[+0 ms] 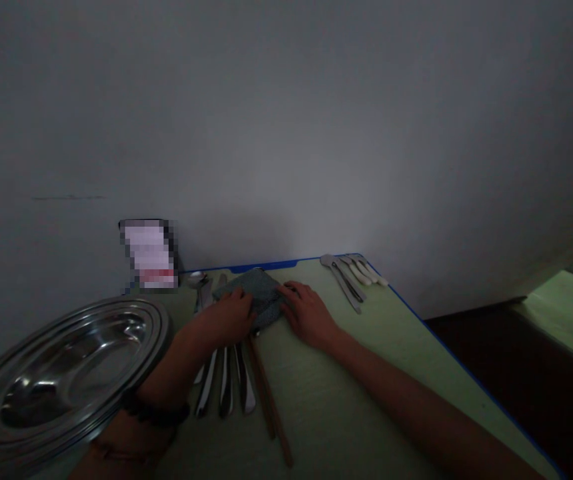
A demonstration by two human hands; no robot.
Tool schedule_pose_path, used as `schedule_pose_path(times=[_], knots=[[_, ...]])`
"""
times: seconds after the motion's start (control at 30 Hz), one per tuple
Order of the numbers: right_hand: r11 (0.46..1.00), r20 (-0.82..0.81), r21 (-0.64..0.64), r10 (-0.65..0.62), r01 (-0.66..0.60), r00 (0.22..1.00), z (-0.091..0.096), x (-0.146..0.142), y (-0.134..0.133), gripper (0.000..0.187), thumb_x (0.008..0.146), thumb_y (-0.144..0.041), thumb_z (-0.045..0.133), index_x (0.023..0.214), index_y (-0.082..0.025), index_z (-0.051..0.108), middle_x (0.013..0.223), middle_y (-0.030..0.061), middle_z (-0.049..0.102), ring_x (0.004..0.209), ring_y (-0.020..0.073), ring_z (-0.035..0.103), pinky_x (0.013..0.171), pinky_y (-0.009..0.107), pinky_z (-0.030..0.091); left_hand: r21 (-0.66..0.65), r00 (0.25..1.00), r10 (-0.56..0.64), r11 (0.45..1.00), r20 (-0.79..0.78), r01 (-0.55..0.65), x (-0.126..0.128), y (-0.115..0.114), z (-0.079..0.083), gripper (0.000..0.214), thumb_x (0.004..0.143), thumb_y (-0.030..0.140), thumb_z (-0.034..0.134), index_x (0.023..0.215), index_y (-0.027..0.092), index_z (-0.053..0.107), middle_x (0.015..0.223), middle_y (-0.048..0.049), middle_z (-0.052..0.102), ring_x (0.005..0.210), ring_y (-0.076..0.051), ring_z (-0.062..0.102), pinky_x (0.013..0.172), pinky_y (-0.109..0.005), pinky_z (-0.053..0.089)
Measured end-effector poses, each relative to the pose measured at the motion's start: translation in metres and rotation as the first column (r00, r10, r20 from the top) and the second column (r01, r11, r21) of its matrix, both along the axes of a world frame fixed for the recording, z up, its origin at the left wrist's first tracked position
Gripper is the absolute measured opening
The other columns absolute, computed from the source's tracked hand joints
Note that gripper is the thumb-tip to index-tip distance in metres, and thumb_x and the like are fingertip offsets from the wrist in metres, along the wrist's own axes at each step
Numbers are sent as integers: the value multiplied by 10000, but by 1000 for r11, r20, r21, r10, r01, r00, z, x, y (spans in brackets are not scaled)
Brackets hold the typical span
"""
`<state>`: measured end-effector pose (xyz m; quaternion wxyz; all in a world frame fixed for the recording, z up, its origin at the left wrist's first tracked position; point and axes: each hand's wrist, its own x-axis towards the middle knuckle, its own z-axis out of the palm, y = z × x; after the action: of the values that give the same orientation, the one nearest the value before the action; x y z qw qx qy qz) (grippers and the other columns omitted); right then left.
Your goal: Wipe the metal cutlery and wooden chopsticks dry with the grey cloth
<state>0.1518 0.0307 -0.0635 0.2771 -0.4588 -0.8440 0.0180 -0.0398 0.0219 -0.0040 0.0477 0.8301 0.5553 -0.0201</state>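
Observation:
A folded grey cloth [261, 290] lies on the table over the upper part of the cutlery. My left hand [231, 313] is on the cloth's left side, with its fingers curled onto the fabric. At the right edge of the cloth, the bent fingers of my right hand [309, 313] grip it. Under and below my left hand are several metal table knives [225, 387], their handles pointing toward me. Beside them, a pair of brown chopsticks [269, 393] extends from under the cloth. A metal spoon [197, 279] is at the upper left. What lies beneath the cloth is hidden.
Large round steel dishes [161, 327] stand at the left, one inside another. A phone [149, 253] leans on the wall behind them. Metal spoons [344, 280] and white-handled cutlery [359, 272] lie at the table's back right corner. The pale green table [366, 413] has a blue edge.

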Motion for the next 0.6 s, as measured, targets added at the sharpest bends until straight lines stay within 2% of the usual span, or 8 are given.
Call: schedule_pose_path(times=[0.07,0.17,0.23,0.27,0.33,0.43,0.53,0.6], knots=[[999,26,-29,20,-19,999,1,1,3,372,885,-302,399,1239,-217,475,1206,88,526,1089,205,461,940,367,376,32,999,-4,999,39,2,1,-2,-4,246,823,199,393,953,92,572,1002,-164,579,924,-278,575,817,-422,447],[997,21,-82,9,-7,1000,3,0,7,282,869,-291,425,1093,-201,571,1064,91,586,1008,208,502,897,367,387,101,995,4,995,102,-14,3,-11,-11,251,819,175,394,1006,86,535,1053,-168,558,987,-283,545,846,-431,443],[990,-62,-136,-33,24,998,4,-1,9,224,857,-250,421,981,-171,590,981,95,605,948,208,528,871,357,398,149,988,0,989,151,-23,5,-20,-18,267,851,219,385,1072,115,493,1135,-140,527,1049,-243,519,898,-386,434],[982,-158,-185,-71,41,985,4,0,11,200,849,-226,415,944,-160,578,951,93,611,915,197,543,856,335,406,179,985,10,983,174,-42,5,-24,-22,291,873,252,371,1119,126,459,1204,-136,490,1115,-228,480,943,-374,410],[971,-259,-227,-141,81,955,4,1,14,216,864,-232,350,954,-144,526,879,92,617,801,183,571,758,313,441,245,974,51,964,220,-105,4,-31,-32,333,884,287,365,1174,131,410,1289,-152,423,1212,-244,393,1001,-418,360],[935,-470,-321,-294,150,832,1,8,20,206,864,-293,315,902,-176,480,799,61,600,723,183,569,690,314,448,329,939,61,927,338,-178,-1,-35,-46,383,869,289,399,1204,101,393,1282,-179,422,1231,-270,371,1024,-450,335],[906,-661,-413,-372,97,651,-2,16,24,206,859,-351,282,856,-211,433,733,25,556,638,170,537,609,295,449,316,941,74,931,330,-184,-6,-35,-52,375,869,271,397,1187,74,425,1224,-173,474,1187,-260,413,1029,-419,335],[892,-733,-449,-404,56,547,-3,19,26,195,850,-365,284,841,-220,413,733,15,538,634,162,524,619,294,452,300,944,71,938,321,-173,-7,-35,-52,351,868,269,397,1158,81,460,1192,-160,503,1161,-255,436,1024,-413,340]])
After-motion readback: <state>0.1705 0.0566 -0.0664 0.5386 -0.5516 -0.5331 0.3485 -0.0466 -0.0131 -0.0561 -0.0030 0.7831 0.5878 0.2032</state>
